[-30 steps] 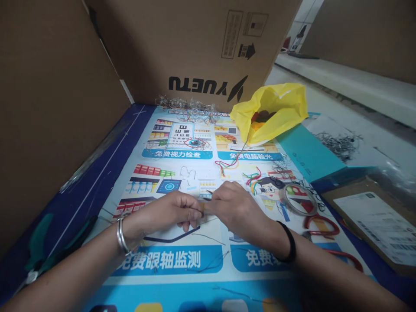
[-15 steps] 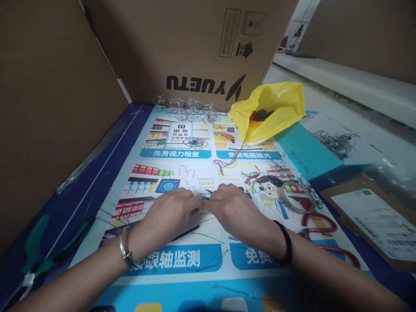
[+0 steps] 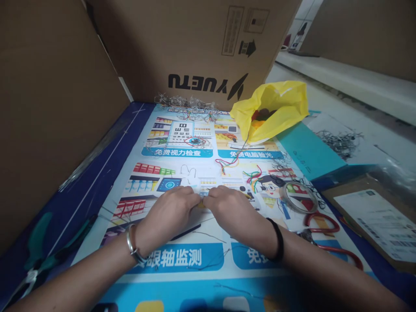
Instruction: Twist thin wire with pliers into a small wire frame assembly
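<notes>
Tool tip (image 3: pixel 209 189), dark, is peeking out beside the right hand (image 3: pixel 232 212), near the left hand (image 3: pixel 172 211). Both hands are holding fingers curled; what they are pinching, I cannot tell. Fingertips should be staying clear of it.

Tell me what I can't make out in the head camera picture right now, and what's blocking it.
All in the head view:
What the bare left hand and bare right hand pinch, if anything: hidden by the hands themselves.
Most contents of the crumpled yellow bag: hidden by its sides and shadow.
Small print on the white rectangular paper label: too small and blurred.
</notes>
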The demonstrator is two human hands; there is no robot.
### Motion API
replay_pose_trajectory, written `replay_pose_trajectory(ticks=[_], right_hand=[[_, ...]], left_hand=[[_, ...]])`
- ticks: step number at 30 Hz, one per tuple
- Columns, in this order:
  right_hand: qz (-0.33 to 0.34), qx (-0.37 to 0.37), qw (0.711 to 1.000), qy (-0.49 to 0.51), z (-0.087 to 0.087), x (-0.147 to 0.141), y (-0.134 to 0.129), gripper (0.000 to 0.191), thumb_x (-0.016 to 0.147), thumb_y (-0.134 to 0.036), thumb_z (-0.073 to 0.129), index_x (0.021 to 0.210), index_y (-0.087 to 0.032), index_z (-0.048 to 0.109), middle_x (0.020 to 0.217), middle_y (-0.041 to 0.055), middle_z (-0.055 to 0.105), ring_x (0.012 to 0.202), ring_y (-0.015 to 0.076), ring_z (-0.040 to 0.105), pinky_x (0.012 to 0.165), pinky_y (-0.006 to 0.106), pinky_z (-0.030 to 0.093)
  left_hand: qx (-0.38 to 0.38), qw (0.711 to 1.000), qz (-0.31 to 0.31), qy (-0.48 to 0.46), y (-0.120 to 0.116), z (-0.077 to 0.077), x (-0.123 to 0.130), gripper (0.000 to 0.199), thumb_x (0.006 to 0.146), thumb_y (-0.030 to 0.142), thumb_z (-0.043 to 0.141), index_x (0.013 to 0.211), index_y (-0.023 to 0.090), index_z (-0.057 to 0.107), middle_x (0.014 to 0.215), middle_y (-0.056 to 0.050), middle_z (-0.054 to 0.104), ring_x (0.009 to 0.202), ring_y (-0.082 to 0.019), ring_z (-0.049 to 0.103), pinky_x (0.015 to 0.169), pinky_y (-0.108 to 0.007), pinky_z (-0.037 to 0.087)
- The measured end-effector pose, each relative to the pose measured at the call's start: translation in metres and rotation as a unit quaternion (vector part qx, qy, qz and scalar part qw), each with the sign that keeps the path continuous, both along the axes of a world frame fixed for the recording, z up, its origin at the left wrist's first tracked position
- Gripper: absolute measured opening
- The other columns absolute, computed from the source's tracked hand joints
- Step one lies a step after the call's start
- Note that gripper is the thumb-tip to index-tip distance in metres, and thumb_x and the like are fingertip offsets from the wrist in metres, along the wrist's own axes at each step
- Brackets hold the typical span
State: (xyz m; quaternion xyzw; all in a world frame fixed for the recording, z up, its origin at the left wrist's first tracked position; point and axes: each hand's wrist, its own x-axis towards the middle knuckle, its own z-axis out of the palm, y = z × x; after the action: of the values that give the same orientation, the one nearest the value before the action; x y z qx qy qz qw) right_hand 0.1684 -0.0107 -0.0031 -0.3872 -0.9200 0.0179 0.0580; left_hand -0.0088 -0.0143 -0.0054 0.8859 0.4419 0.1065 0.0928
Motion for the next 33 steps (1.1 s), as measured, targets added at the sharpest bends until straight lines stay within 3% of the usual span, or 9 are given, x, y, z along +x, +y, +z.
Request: replay_pose_trajectory(ticks=[5, 9, 11, 15, 18, 22, 27, 33], right_hand=[[-0.045, -0.1, 0.989, 0.1, -0.002, 0.002, 0.008, 0.018, 0.081, -0.01, 0.05, 0.076, -0.019, 0.065, 0.073, 0.0012, 0.062, 0.067, 0.0115, 0.054, 0.058, 0.022, 0.034], [-0.089, -0.22, 0.94, 0.244, -0.002, 0.006, 0.013, 0.018, 0.076, -0.01, 0.053, 0.076, -0.02, 0.068, 0.074, -0.0023, 0.065, 0.067, 0.0094, 0.056, 0.061, 0.02, 0.038], [-0.12, -0.298, 0.896, 0.306, -0.004, 0.007, 0.014, 0.013, 0.075, -0.015, 0.055, 0.077, -0.019, 0.068, 0.067, -0.0023, 0.063, 0.06, 0.0089, 0.054, 0.055, 0.02, 0.038], [-0.137, -0.471, 0.76, 0.428, -0.012, 0.009, 0.016, 0.015, 0.071, -0.029, 0.063, 0.077, -0.015, 0.065, 0.057, -0.002, 0.057, 0.051, 0.0086, 0.052, 0.049, 0.02, 0.041], [-0.13, -0.529, 0.698, 0.464, -0.014, 0.008, 0.016, 0.021, 0.067, -0.032, 0.068, 0.076, -0.014, 0.063, 0.057, -0.0021, 0.058, 0.05, 0.0082, 0.053, 0.049, 0.02, 0.042], [-0.136, -0.555, 0.665, 0.481, -0.012, 0.006, 0.014, 0.023, 0.066, -0.034, 0.069, 0.075, -0.014, 0.061, 0.058, -0.0021, 0.059, 0.051, 0.0081, 0.055, 0.051, 0.02, 0.044], [-0.128, -0.555, 0.649, 0.504, -0.015, 0.005, 0.011, 0.022, 0.068, -0.033, 0.069, 0.075, -0.014, 0.059, 0.063, -0.0012, 0.061, 0.053, 0.0087, 0.057, 0.053, 0.021, 0.046], [-0.128, -0.553, 0.623, 0.538, -0.02, 0.001, 0.009, 0.019, 0.07, -0.03, 0.068, 0.074, -0.014, 0.058, 0.062, -0.0014, 0.062, 0.054, 0.0078, 0.057, 0.055, 0.021, 0.046]], left_hand=[[-0.111, 0.986, 0.034, -0.116, 0.005, -0.003, -0.004, 0.026, 0.075, 0.004, 0.044, 0.076, 0.018, 0.065, 0.073, -0.001, 0.063, 0.071, -0.015, 0.055, 0.064, -0.026, 0.041], [-0.243, 0.932, 0.094, -0.254, 0.01, -0.009, -0.006, 0.013, 0.075, 0.013, 0.052, 0.074, 0.019, 0.064, 0.074, 0.002, 0.064, 0.07, -0.013, 0.055, 0.064, -0.024, 0.041], [-0.331, 0.879, 0.122, -0.32, 0.011, -0.01, -0.006, 0.007, 0.073, 0.019, 0.057, 0.073, 0.017, 0.063, 0.066, 0.002, 0.061, 0.061, -0.011, 0.052, 0.057, -0.022, 0.04], [-0.466, 0.766, 0.127, -0.424, 0.01, -0.007, -0.003, 0.008, 0.069, 0.02, 0.063, 0.069, 0.013, 0.06, 0.057, 0.003, 0.054, 0.051, -0.007, 0.045, 0.05, -0.02, 0.036], [-0.511, 0.716, 0.117, -0.46, 0.009, -0.006, -0.003, 0.01, 0.068, 0.02, 0.065, 0.07, 0.012, 0.059, 0.058, 0.004, 0.055, 0.051, -0.006, 0.046, 0.051, -0.02, 0.036], [-0.523, 0.695, 0.116, -0.48, 0.008, -0.008, -0.003, 0.012, 0.069, 0.019, 0.067, 0.072, 0.012, 0.058, 0.062, 0.003, 0.057, 0.054, -0.006, 0.049, 0.054, -0.02, 0.037], [-0.526, 0.678, 0.105, -0.503, 0.008, -0.011, -0.004, 0.012, 0.071, 0.017, 0.066, 0.072, 0.012, 0.056, 0.064, 0.003, 0.059, 0.056, -0.006, 0.051, 0.056, -0.021, 0.039], [-0.514, 0.679, 0.099, -0.515, 0.007, -0.012, -0.003, 0.013, 0.073, 0.016, 0.066, 0.071, 0.012, 0.054, 0.061, 0.003, 0.058, 0.055, -0.006, 0.05, 0.055, -0.02, 0.038]])
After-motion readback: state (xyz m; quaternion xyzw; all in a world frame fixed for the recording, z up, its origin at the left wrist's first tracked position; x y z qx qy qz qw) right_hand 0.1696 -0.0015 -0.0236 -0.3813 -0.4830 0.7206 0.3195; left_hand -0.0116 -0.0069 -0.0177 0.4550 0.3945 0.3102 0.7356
